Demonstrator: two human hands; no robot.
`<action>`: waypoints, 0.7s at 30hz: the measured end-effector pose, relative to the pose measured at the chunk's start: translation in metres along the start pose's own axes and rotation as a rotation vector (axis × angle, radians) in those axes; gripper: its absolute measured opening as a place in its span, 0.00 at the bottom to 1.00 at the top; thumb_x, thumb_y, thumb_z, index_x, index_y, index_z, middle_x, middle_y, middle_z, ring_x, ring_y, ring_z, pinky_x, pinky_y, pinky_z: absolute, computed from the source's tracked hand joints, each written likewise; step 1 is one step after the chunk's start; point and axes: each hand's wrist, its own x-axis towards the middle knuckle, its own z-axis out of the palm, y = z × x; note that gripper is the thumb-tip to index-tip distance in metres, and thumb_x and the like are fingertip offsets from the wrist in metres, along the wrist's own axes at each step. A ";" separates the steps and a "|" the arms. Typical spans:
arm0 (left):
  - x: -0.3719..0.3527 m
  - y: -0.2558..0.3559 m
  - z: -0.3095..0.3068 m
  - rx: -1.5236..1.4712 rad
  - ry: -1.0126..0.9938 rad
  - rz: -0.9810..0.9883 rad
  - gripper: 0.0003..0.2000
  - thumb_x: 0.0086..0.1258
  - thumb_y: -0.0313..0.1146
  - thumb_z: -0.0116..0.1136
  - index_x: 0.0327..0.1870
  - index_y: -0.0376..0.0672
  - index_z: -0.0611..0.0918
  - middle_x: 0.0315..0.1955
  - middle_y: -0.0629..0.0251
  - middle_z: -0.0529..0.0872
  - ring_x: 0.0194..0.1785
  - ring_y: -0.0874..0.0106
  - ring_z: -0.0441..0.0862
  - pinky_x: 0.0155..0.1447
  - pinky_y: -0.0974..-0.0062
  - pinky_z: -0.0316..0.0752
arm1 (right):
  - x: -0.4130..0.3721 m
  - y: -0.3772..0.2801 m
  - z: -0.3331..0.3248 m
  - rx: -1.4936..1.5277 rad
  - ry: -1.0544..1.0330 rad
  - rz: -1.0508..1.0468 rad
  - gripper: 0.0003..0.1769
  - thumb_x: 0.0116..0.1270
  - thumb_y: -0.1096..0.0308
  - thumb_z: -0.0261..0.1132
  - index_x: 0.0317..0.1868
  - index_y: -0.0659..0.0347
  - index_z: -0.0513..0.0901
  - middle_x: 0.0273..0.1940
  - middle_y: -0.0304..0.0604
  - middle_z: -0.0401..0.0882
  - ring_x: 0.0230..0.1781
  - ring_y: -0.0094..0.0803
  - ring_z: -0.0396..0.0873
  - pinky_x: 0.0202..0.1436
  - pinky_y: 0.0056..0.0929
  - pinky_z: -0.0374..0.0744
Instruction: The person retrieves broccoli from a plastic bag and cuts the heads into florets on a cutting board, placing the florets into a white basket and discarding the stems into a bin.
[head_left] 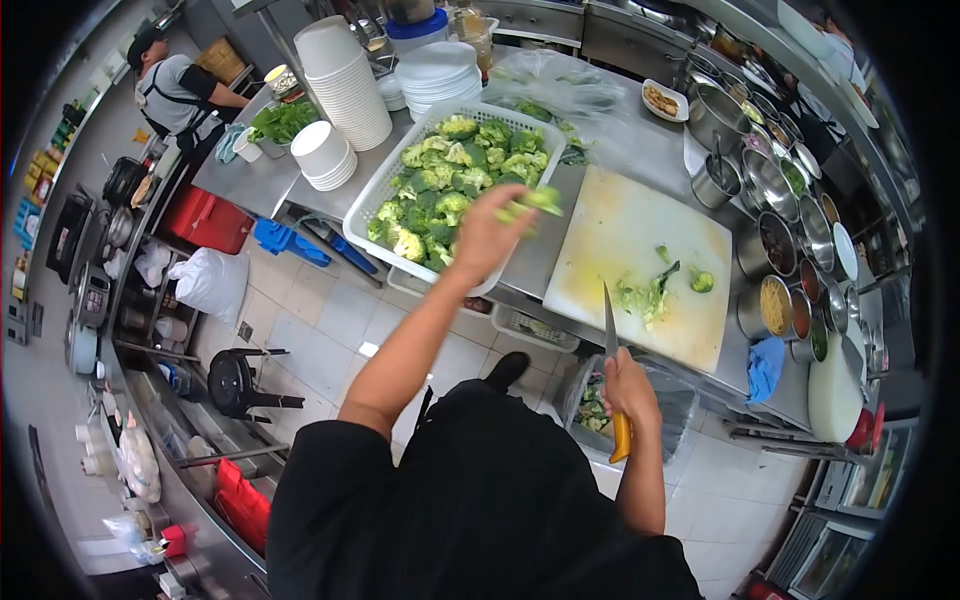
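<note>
My left hand (487,238) is closed around some broccoli florets (540,201), held over the near right side of a white plastic basket (362,203). That basket is heaped with cut broccoli (436,186). In my right hand (630,388) is a knife (610,325) with a yellow handle, its blade pointing up and away from me, near the front edge of a white cutting board (690,235). Green trimmings (645,298) and a loose floret (702,281) lie on the stained board.
Stacked white tubs (345,85) and lids (438,75) stand behind the basket. Metal pots (718,115) and food containers line the right side. A blue cloth (766,369) lies at the counter edge. Below is a lined bin (672,410) with scraps. Another person (185,90) stands at far left.
</note>
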 end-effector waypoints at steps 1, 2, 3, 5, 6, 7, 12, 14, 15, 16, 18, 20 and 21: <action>0.002 -0.002 -0.030 0.077 0.104 -0.043 0.14 0.67 0.32 0.67 0.50 0.38 0.82 0.46 0.52 0.87 0.48 0.59 0.85 0.52 0.67 0.78 | 0.001 0.000 0.000 0.016 -0.026 -0.041 0.15 0.81 0.62 0.47 0.45 0.68 0.67 0.22 0.52 0.77 0.14 0.38 0.78 0.19 0.38 0.78; 0.007 -0.029 -0.052 0.208 0.271 0.125 0.13 0.68 0.32 0.66 0.51 0.37 0.82 0.47 0.51 0.87 0.48 0.57 0.85 0.54 0.64 0.78 | 0.003 -0.001 -0.001 0.033 -0.050 -0.083 0.15 0.81 0.61 0.47 0.45 0.68 0.67 0.22 0.51 0.77 0.14 0.38 0.78 0.19 0.38 0.78; 0.006 -0.038 -0.073 0.296 0.322 0.065 0.16 0.70 0.34 0.64 0.54 0.38 0.81 0.50 0.50 0.86 0.51 0.55 0.84 0.57 0.61 0.77 | 0.003 -0.003 0.000 0.036 -0.048 -0.083 0.15 0.81 0.61 0.47 0.45 0.68 0.67 0.22 0.51 0.77 0.14 0.38 0.78 0.19 0.38 0.78; 0.007 -0.061 -0.106 0.385 0.364 0.014 0.18 0.71 0.36 0.63 0.58 0.39 0.80 0.52 0.50 0.85 0.54 0.53 0.82 0.61 0.58 0.75 | 0.005 -0.009 0.001 0.023 -0.044 -0.062 0.13 0.81 0.61 0.48 0.43 0.65 0.66 0.20 0.46 0.74 0.14 0.33 0.76 0.18 0.35 0.77; 0.006 -0.083 -0.115 0.576 0.240 -0.025 0.22 0.73 0.41 0.59 0.64 0.40 0.77 0.57 0.50 0.82 0.60 0.50 0.78 0.66 0.56 0.71 | 0.006 -0.008 0.002 0.034 -0.040 -0.055 0.13 0.81 0.61 0.48 0.43 0.65 0.66 0.20 0.46 0.74 0.14 0.33 0.76 0.18 0.35 0.77; 0.009 -0.086 -0.118 0.763 0.112 -0.058 0.26 0.75 0.45 0.56 0.69 0.42 0.74 0.62 0.50 0.80 0.66 0.47 0.75 0.70 0.53 0.67 | 0.008 -0.006 0.003 0.042 -0.051 -0.068 0.14 0.81 0.61 0.48 0.42 0.65 0.66 0.20 0.46 0.75 0.14 0.34 0.76 0.18 0.35 0.76; 0.025 -0.090 -0.117 1.121 -0.022 -0.117 0.38 0.78 0.57 0.44 0.77 0.33 0.58 0.74 0.42 0.63 0.78 0.43 0.57 0.80 0.53 0.51 | 0.023 0.010 0.006 0.048 -0.048 -0.048 0.16 0.79 0.61 0.46 0.42 0.68 0.69 0.21 0.51 0.78 0.15 0.39 0.79 0.18 0.40 0.77; 0.034 -0.042 -0.090 0.977 0.071 0.062 0.38 0.78 0.51 0.49 0.76 0.26 0.56 0.74 0.35 0.61 0.77 0.43 0.59 0.81 0.53 0.48 | 0.013 0.007 0.001 0.100 0.012 0.010 0.16 0.77 0.63 0.45 0.43 0.71 0.69 0.22 0.56 0.79 0.16 0.44 0.80 0.19 0.43 0.78; 0.040 -0.019 -0.073 0.765 0.085 0.211 0.36 0.77 0.43 0.55 0.76 0.27 0.57 0.74 0.35 0.61 0.77 0.45 0.59 0.80 0.55 0.51 | 0.013 0.011 -0.001 0.162 -0.021 0.051 0.16 0.77 0.62 0.45 0.44 0.71 0.69 0.23 0.56 0.80 0.17 0.42 0.81 0.21 0.42 0.80; 0.044 -0.001 -0.052 0.572 0.068 0.317 0.34 0.74 0.37 0.59 0.74 0.27 0.61 0.70 0.36 0.68 0.73 0.46 0.66 0.76 0.58 0.58 | 0.008 0.012 -0.004 0.190 0.008 0.074 0.16 0.78 0.62 0.45 0.45 0.70 0.69 0.23 0.55 0.80 0.17 0.42 0.81 0.21 0.41 0.81; 0.049 0.022 -0.002 0.491 -0.066 0.401 0.30 0.73 0.35 0.62 0.71 0.29 0.69 0.60 0.41 0.80 0.63 0.50 0.78 0.67 0.61 0.70 | 0.002 0.015 -0.011 0.226 0.050 0.110 0.17 0.78 0.61 0.45 0.46 0.70 0.69 0.24 0.55 0.80 0.17 0.41 0.82 0.22 0.40 0.81; 0.052 0.028 0.058 0.305 -0.273 0.338 0.25 0.71 0.34 0.63 0.67 0.33 0.75 0.49 0.49 0.86 0.50 0.56 0.85 0.58 0.65 0.76 | -0.002 0.015 -0.014 0.253 0.079 0.109 0.15 0.78 0.66 0.46 0.49 0.71 0.71 0.30 0.61 0.83 0.19 0.41 0.83 0.18 0.38 0.80; 0.055 0.027 0.091 0.218 -0.429 0.308 0.24 0.70 0.33 0.64 0.66 0.34 0.76 0.47 0.51 0.87 0.47 0.57 0.86 0.55 0.66 0.78 | -0.004 0.016 -0.013 0.238 0.095 0.100 0.15 0.79 0.65 0.45 0.49 0.71 0.70 0.29 0.60 0.83 0.18 0.41 0.82 0.18 0.39 0.80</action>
